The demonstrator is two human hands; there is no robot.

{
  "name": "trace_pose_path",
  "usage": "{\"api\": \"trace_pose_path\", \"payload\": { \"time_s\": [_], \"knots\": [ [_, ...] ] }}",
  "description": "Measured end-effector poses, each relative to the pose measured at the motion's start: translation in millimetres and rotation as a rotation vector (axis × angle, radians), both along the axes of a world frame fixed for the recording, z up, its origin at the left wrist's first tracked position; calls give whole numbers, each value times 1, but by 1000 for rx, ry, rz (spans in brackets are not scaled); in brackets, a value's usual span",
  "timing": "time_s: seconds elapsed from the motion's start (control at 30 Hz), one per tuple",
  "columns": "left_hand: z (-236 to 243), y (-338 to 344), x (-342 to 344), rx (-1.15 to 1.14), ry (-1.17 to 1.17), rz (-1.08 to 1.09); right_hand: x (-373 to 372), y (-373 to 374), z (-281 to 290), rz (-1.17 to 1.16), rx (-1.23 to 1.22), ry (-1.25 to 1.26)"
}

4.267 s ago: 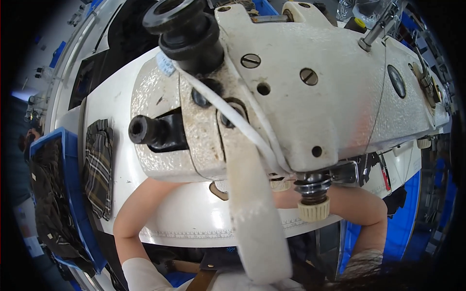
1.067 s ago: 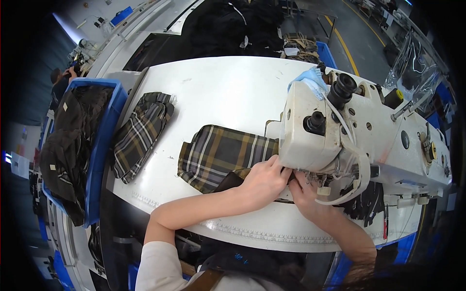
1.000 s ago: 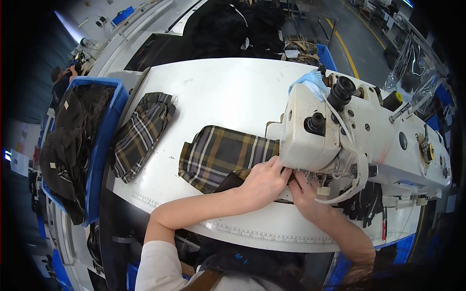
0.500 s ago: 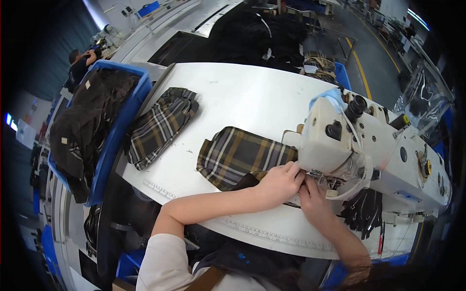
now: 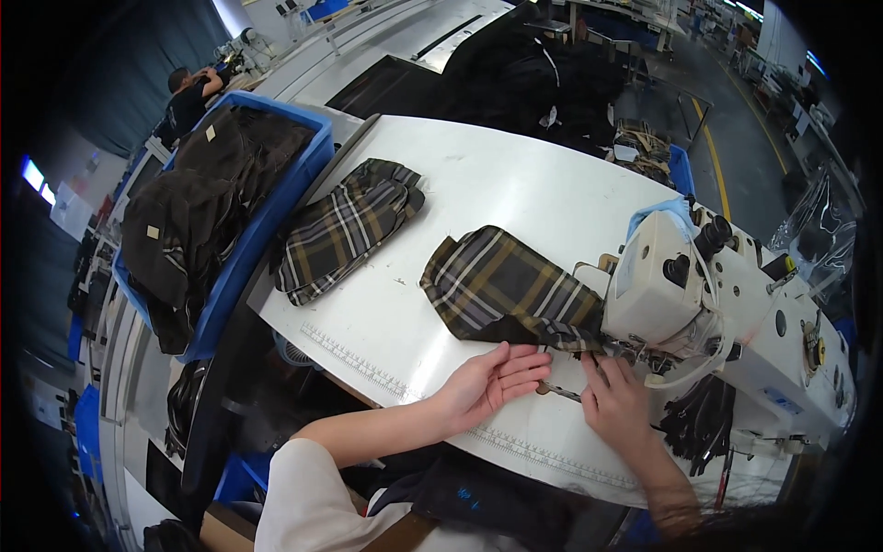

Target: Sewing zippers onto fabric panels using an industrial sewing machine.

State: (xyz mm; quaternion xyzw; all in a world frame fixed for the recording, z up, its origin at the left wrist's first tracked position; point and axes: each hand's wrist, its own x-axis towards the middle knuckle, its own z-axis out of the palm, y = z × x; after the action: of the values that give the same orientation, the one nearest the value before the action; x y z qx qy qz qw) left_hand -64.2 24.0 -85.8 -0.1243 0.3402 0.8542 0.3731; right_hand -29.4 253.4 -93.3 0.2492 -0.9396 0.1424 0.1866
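A plaid fabric piece in black, olive and white lies on the sewing table, its right end at the foot of the white sewing machine. My right hand is at the piece's near edge just before the needle area, fingers bent and closed on the cloth. What lies under those fingertips is partly hidden. My left hand is off the cloth, palm turned up and fingers spread, holding nothing. It hovers over the table just in front of the plaid piece.
A stack of plaid pieces lies farther left on the white table. Beside it stands a blue bin full of dark garments. A bunch of black strips hangs below the machine. Dark cloth is heaped behind; a co-worker sits far left.
My left hand has let go of the cloth by the needle, moved left toward me and opened. My right hand stays at the edge. The whole view has shifted, moving the scene rightward.
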Motion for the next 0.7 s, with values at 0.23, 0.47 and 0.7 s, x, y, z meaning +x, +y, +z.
{"api": "trace_pose_path", "payload": {
  "time_s": [0.23,0.47,0.7],
  "knots": [
    [12,-9,-25,177,-258,-49,4,5,-6,-32,78,-15],
    [5,5,-47,-242,-103,-11,3,2,-8,-39,73,62],
    [-26,-35,-44,-1063,1571,-771,1,2,-6,13,19,155]
  ]
}}
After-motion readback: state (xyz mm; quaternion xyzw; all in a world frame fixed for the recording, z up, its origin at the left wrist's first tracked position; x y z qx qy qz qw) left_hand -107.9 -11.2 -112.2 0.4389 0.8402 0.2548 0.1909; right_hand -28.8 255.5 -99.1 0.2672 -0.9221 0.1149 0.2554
